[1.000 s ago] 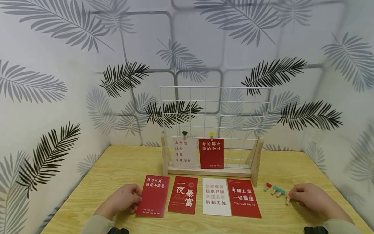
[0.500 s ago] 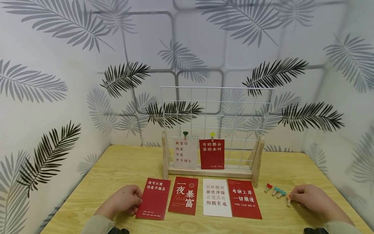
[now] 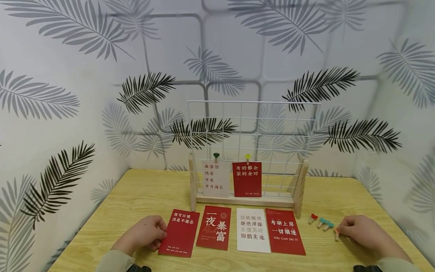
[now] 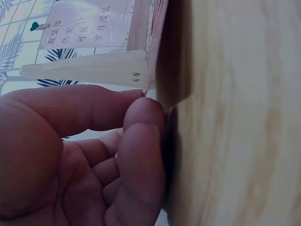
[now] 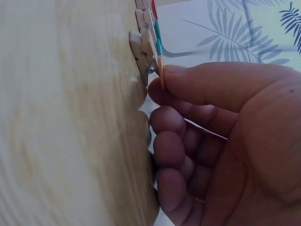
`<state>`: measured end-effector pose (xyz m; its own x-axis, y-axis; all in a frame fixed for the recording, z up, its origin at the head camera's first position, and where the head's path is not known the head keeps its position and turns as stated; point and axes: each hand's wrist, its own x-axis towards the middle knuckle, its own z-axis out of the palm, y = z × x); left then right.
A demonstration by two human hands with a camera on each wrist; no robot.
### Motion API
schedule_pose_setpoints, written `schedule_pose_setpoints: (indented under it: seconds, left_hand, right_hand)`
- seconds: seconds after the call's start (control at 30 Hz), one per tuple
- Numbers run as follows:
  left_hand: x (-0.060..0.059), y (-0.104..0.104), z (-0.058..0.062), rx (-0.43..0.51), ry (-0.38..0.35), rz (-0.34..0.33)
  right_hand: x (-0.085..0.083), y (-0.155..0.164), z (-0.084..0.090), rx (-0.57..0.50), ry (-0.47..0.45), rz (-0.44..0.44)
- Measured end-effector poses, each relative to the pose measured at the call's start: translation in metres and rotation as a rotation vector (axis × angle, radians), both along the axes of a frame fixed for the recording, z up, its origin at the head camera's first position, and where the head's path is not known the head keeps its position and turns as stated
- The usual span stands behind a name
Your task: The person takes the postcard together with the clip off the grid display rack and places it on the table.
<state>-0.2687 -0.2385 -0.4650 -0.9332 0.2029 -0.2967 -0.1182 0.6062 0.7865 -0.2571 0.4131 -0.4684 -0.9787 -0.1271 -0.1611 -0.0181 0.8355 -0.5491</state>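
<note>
1. Near the left edge of the desk (image 3: 149, 190), the left hand (image 3: 148, 232) is gripping: its thumb and forefinger are pinching the left edge of the leftmost red card (image 3: 179, 235), and its other fingers are curling inward.
2. That card is lying toward the desk's near edge, first in a row of four; the second red card (image 3: 214, 227) is lying just beside it, apart.
3. Behind the row, toward the desk's back edge, a wire rack (image 3: 244, 201) is standing and carrying two cards: a pale card (image 3: 215, 181) is hanging under a green peg (image 3: 216, 155), and a hung red card (image 3: 247, 185) is hanging under a yellow peg (image 3: 248, 156).
4. Ending the row, a white card (image 3: 253, 230) and the rightmost red card (image 3: 285, 231) are lying side by side.
5. Toward the desk's right edge, four pegs are forming a slanting line: a red-topped peg (image 3: 313, 217), two teal-topped pegs (image 3: 327, 225) and an orange-topped peg (image 3: 337, 233).
6. The right hand (image 3: 359, 231) is pinching the orange top between thumb and forefinger; its remaining fingers are curling.
</note>
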Motion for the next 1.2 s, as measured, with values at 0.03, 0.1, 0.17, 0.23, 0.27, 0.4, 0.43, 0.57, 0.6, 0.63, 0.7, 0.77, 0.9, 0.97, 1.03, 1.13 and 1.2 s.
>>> schedule_pose_setpoints:
  seconds: [0.03, 0.1, 0.17, 0.23, 0.27, 0.4, 0.43, 0.57, 0.6, 0.63, 0.7, 0.77, 0.9, 0.97, 1.03, 1.13, 1.2]
  left_hand:
    - [0.000, 0.000, 0.000, -0.001, -0.001, -0.001]
    - [0.000, -0.001, 0.000, 0.001, -0.004, -0.001]
    - [-0.001, -0.001, 0.000, 0.007, -0.004, -0.003]
    - [-0.001, -0.001, -0.001, 0.014, -0.003, 0.002]
    - [-0.001, -0.001, -0.001, 0.017, -0.001, 0.004]
    - [-0.001, -0.001, -0.001, 0.023, 0.007, 0.014]
    - [-0.001, -0.001, -0.001, 0.024, 0.009, 0.015]
    - [-0.001, -0.001, -0.002, 0.027, 0.010, 0.018]
    - [-0.001, -0.001, -0.003, 0.026, 0.012, 0.018]
    - [-0.001, -0.001, -0.003, 0.022, 0.015, 0.017]
    - [-0.001, -0.001, -0.003, 0.017, 0.019, 0.021]
    - [-0.001, -0.001, -0.003, 0.018, 0.027, 0.026]
    - [-0.001, 0.000, -0.001, 0.038, 0.050, 0.034]
    - [-0.001, 0.000, 0.000, 0.054, 0.068, 0.027]
    - [-0.001, 0.000, 0.002, 0.062, 0.079, 0.029]
    - [-0.001, 0.001, 0.004, 0.062, 0.090, 0.030]
    - [-0.002, 0.002, 0.005, 0.059, 0.098, 0.034]
  right_hand:
    - [0.000, 0.000, 0.000, -0.002, -0.001, 0.001]
    - [0.000, 0.001, -0.001, -0.016, -0.009, -0.002]
    - [-0.001, 0.002, -0.001, -0.029, -0.015, -0.003]
    - [-0.002, 0.003, -0.001, -0.043, -0.020, -0.008]
    - [-0.003, 0.003, 0.000, -0.049, -0.021, -0.011]
    - [-0.003, 0.003, 0.000, -0.052, -0.016, -0.016]
    - [-0.003, 0.003, 0.000, -0.053, -0.015, -0.016]
    - [-0.003, 0.003, 0.000, -0.048, -0.008, -0.016]
    - [-0.003, 0.003, 0.000, -0.046, -0.007, -0.018]
    - [-0.003, 0.003, 0.000, -0.046, -0.008, -0.021]
    - [-0.003, 0.003, -0.001, -0.046, -0.007, -0.024]
    - [-0.003, 0.003, 0.000, -0.048, -0.008, -0.028]
    - [-0.004, 0.001, 0.003, -0.049, -0.007, -0.043]
    - [-0.004, -0.001, 0.004, -0.053, -0.001, -0.051]
    - [-0.003, -0.003, 0.006, -0.043, 0.016, -0.056]
    - [-0.002, -0.005, 0.008, -0.026, 0.047, -0.054]
    - [-0.001, -0.006, 0.010, -0.004, 0.078, -0.045]
